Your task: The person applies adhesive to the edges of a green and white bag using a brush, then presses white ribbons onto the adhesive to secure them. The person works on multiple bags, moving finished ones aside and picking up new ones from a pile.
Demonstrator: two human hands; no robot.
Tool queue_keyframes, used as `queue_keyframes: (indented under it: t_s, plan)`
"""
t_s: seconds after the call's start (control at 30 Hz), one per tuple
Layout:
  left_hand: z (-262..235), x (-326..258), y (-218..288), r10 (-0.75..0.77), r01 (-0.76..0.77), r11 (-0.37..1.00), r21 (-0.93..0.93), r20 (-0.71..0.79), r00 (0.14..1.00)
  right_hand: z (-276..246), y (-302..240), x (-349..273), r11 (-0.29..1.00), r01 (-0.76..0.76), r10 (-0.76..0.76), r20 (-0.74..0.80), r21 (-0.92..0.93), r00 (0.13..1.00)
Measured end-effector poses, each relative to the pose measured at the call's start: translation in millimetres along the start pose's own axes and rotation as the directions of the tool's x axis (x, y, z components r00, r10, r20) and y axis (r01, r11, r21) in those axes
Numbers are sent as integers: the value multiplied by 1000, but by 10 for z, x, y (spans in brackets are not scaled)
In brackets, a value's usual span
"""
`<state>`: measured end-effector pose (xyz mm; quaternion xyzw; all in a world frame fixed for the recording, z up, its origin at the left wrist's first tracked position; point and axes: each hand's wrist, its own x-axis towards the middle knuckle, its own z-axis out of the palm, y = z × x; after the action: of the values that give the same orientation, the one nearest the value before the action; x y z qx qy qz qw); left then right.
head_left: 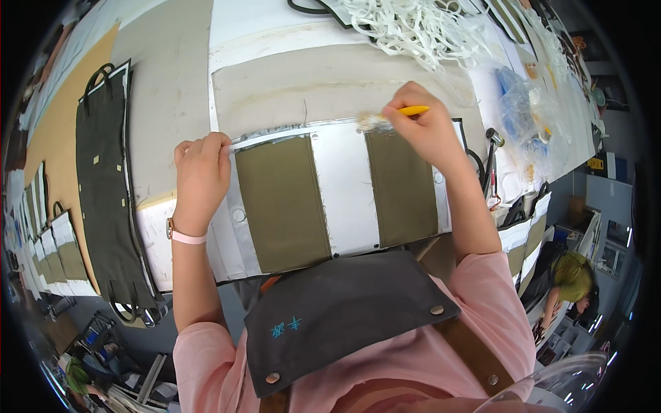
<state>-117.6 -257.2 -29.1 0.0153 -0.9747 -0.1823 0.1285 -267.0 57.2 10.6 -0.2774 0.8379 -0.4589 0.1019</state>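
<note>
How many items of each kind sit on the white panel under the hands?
Olive-green rectangular fabric panels: 2
Yellow-handled brush with pale bristles, held in the right hand: 1
Total: 3
The left hand presses the white panel's edge.

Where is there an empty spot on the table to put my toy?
The bare grey-beige table patch above the white panel with two olive fabric rectangles is free, and so is the strip between it and the dark green bag pieces. The top right is crowded with tangled white straps and clear plastic bags.
</note>
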Motion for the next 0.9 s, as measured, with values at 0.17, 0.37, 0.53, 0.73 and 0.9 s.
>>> queue_keyframes:
  t_s: [0.17,0.37,0.53,0.73,0.9]
  plan:
    - [-24,10,-8,-146,143,985,-99,-25,989,251,-326,90,966,207,-200,-60,157,978]
    - [70,-64,-69,-304,290,943,-161,-67,950,814,-343,179,959,138,-178,148,249,973]
    - [80,-107,-109,-355,341,924,-176,-52,934,459,-329,205,998,0,-11,166,62,986]
    - [69,-119,-201,-375,363,922,-132,-81,923,1055,-589,269,925,249,-306,170,289,937]
    - [67,-151,-254,-415,398,896,-198,-51,909,841,-438,310,973,172,-206,236,154,950]
